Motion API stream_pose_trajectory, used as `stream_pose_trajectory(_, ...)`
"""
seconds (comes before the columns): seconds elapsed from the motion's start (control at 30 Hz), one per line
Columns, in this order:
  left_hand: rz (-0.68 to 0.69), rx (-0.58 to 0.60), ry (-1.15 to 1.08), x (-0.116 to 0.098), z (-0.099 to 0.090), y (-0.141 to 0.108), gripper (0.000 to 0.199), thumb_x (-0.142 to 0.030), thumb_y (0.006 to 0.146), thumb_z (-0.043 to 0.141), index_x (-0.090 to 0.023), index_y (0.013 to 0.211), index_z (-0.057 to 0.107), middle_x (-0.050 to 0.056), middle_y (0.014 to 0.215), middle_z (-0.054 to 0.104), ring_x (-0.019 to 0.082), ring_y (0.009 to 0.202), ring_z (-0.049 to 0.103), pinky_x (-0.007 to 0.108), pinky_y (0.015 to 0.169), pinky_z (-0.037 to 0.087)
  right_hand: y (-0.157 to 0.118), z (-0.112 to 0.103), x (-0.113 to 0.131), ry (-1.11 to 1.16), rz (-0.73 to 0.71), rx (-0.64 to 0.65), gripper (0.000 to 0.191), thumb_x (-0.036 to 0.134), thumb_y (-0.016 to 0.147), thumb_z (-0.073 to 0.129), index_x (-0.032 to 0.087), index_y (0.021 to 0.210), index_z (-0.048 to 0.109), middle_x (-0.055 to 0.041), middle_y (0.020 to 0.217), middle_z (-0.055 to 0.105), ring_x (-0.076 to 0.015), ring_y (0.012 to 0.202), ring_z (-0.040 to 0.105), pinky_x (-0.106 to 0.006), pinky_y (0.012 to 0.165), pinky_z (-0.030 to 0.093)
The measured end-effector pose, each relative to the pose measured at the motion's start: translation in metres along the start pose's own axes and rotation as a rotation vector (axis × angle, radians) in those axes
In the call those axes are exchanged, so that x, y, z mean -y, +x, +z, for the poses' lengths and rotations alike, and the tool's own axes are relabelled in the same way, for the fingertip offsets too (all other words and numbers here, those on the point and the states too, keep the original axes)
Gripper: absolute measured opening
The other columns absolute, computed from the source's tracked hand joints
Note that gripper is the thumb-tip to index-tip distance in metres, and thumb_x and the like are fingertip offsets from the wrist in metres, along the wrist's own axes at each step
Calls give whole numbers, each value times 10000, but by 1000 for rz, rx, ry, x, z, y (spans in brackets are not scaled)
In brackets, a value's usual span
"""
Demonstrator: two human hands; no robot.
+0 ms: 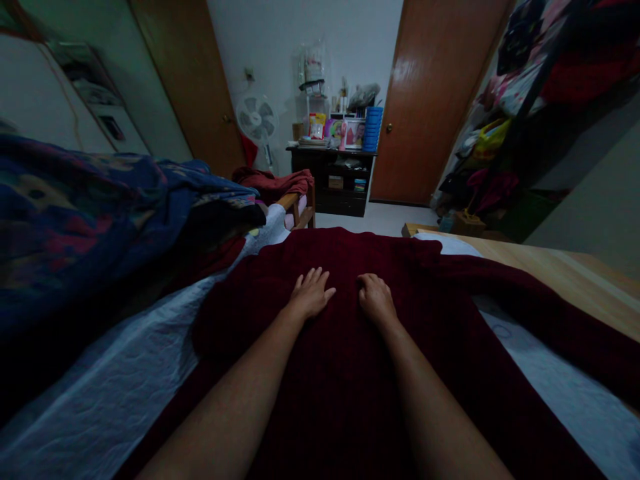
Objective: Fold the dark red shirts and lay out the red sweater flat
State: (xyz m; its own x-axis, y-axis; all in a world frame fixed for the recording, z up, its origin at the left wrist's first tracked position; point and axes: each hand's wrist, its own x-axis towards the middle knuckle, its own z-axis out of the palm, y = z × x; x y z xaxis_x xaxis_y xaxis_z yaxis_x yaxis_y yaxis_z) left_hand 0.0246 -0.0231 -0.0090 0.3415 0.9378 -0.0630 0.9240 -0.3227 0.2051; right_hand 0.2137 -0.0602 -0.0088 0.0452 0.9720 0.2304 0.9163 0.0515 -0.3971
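Note:
A dark red long-sleeved garment [320, 373], perhaps a sweater, lies spread over the bed in front of me. One sleeve [540, 300] stretches off to the right. On its upper middle my left hand [311, 293] rests flat, fingers spread and thumb pointing inward. A short way to the right, my right hand [377, 298] presses on the same cloth with its fingers curled under. The fingertips of that hand are mostly hidden, and cloth seems to be in its grip.
A pale quilted mattress [115, 380] lies beneath. A blue patterned blanket [100, 207] is heaped at the left, and a wooden board [565, 267] borders the right. Beyond stand a fan [257, 119], a dark cabinet [327, 193] and a wooden door [425, 100]. Clothes [590, 80] hang at right.

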Motion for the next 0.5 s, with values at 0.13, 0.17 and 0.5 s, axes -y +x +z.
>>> stream_pose_trajectory(0.13, -82, -40, 50, -1, 3, 10, 697, -627, 925, 217, -233, 1497, 279, 88, 1597, 175, 283, 1471, 113, 541, 1153, 151, -1, 0, 0, 9, -6, 1, 353, 155, 884, 421, 201, 1177, 613, -66, 1227, 612, -209, 1111, 526, -303, 966, 344)
stream_pose_trajectory(0.17, -105, -44, 56, -1, 3, 12, 710, -638, 922, 205, -230, 1499, 276, 96, 1597, 171, 283, 1471, 112, 533, 1154, 156, -1, 0, 0, 10, -8, 0, 352, 156, 885, 422, 200, 1177, 613, -66, 1227, 612, -210, 1110, 526, -304, 967, 344)
stream_pose_trajectory(0.5, -330, -36, 47, 16, -9, 36, 793, -737, 847, 246, -289, 1500, 276, 104, 1606, 120, 350, 1467, 65, 556, 1137, 173, -2, 1, -3, 28, -21, 2, 349, 161, 890, 416, 200, 1176, 613, -67, 1222, 610, -207, 1104, 530, -315, 978, 345)
